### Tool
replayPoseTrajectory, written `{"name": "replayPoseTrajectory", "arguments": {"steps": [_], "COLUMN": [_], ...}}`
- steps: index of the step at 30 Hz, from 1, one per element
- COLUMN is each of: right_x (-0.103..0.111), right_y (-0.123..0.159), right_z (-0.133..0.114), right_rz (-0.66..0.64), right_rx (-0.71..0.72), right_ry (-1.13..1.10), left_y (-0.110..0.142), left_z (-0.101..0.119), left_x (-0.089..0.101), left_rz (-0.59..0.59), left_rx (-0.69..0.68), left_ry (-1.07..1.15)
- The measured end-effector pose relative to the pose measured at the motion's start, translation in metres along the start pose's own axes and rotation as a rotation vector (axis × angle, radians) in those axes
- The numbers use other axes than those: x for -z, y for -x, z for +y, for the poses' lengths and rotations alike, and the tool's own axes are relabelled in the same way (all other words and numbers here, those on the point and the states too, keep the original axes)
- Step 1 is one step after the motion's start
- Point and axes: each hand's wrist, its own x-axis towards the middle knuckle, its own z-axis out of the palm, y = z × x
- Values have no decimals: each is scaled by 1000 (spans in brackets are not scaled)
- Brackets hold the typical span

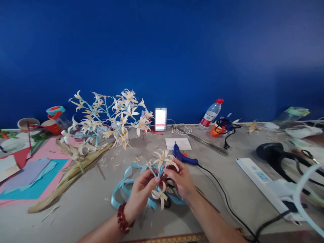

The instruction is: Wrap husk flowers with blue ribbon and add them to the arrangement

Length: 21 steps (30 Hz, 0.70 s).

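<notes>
My left hand (146,186), with a red bead bracelet on its wrist, is closed on the light-blue stems of a small spray of cream flowers (162,158). My right hand (180,177) pinches the same spray from the other side, close under the upper blossoms. One cream blossom (160,193) hangs below the fingers. Loops of light-blue ribbon (124,184) lie around and beneath both hands. Just beyond the right hand lies a blue glue gun (184,157), its nozzle over a white card (186,143). The fingertips partly cover the stems.
A large bunch of similar flowers (124,114) stands back left. Dried husks (76,172) and coloured paper (55,177) lie at left. A lit phone (160,118), a bottle (210,114) and thin wires (210,145) are at the back. A power strip (263,184) with cables lies right.
</notes>
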Motion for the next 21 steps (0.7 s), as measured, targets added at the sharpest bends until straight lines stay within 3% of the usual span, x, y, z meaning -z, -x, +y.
{"name": "replayPoseTrajectory", "arguments": {"steps": [9,15,21], "right_x": [-7,-11,-8], "right_y": [3,6,10], "right_z": [2,-3,8], "right_rz": [-21,-74,-54], "right_rx": [-2,157,289], "right_ry": [35,132,137], "left_y": [-1,1,1], "left_z": [3,6,10], "left_x": [-6,-9,-10], "left_rz": [85,148,192], "left_rx": [73,44,20], "left_ry": [68,63,48]}}
